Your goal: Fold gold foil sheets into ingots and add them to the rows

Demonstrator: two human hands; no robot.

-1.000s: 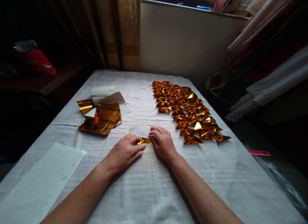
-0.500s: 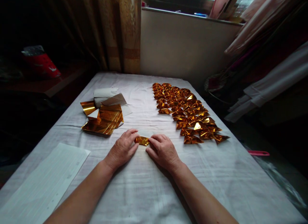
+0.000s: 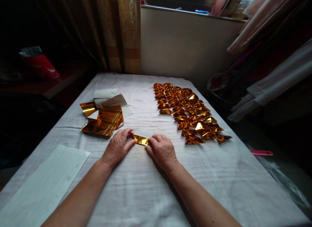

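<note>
"Doing what with the left hand (image 3: 119, 145)?"

"Pinching one end of a gold foil strip (image 3: 141, 140), curling the fingers around the far side and pressing the thumb in from the near side. Opening only a little, facing knuckles up."

"And with the right hand (image 3: 162, 150)?"

"Gripping the opposite end, bending the fingers inward, pointing the thumb tip toward the strip. Opening no wider than the other."

"Holding it where?"

"Spanning the gap between both hands, low over the white cloth (image 3: 136, 191). Touching the cloth or hovering just above? Not telling from here."

"Angling the arms how?"

"Slanting the left forearm (image 3: 84, 189) in from the lower left, just beside a ruled paper sheet (image 3: 46, 184); slanting the right forearm (image 3: 195, 189) in from the lower right; converging at the strip."

"Facing what beyond?"

"Facing a pile of gold foil sheets (image 3: 107, 118) ahead to the left, and rows of folded gold pieces (image 3: 192, 111) ahead to the right."
</note>
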